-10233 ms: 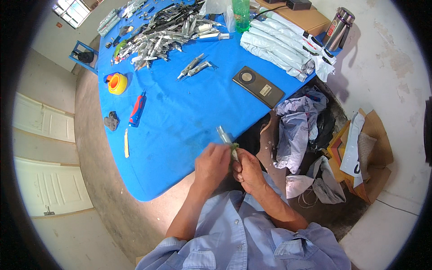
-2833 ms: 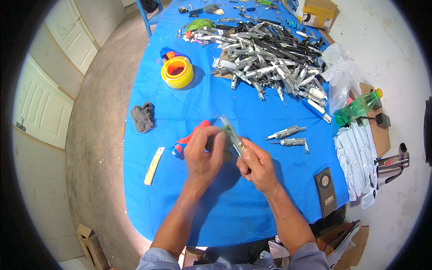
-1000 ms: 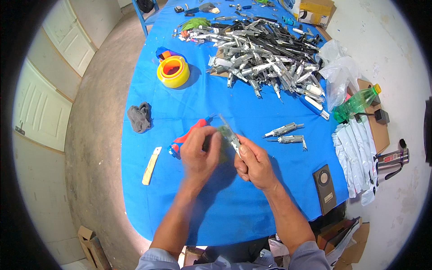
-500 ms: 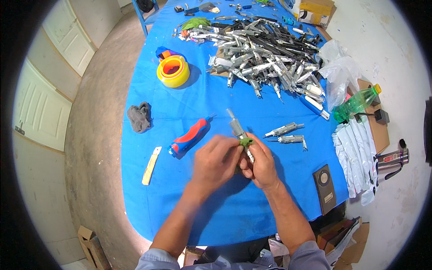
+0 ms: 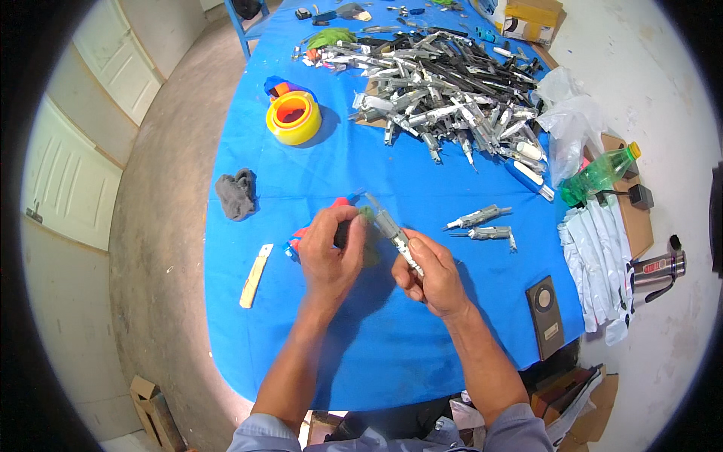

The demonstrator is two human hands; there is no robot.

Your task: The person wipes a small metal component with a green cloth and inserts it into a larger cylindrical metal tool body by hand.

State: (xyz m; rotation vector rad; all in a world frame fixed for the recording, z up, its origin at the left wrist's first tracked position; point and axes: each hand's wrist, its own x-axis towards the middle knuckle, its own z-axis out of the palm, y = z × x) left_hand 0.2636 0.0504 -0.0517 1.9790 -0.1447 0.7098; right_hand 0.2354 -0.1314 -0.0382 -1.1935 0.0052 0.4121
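The left hand (image 5: 329, 252) is closing loosely around a green scrap (image 5: 367, 218), pressing it against the grey metal tool (image 5: 393, 230) just to its right. The right hand (image 5: 431, 271) is gripping that tool's lower end tightly, tilting it above the blue table (image 5: 376, 354). It looks like a wiping step; next, probably, turning the tool to reach its other side.
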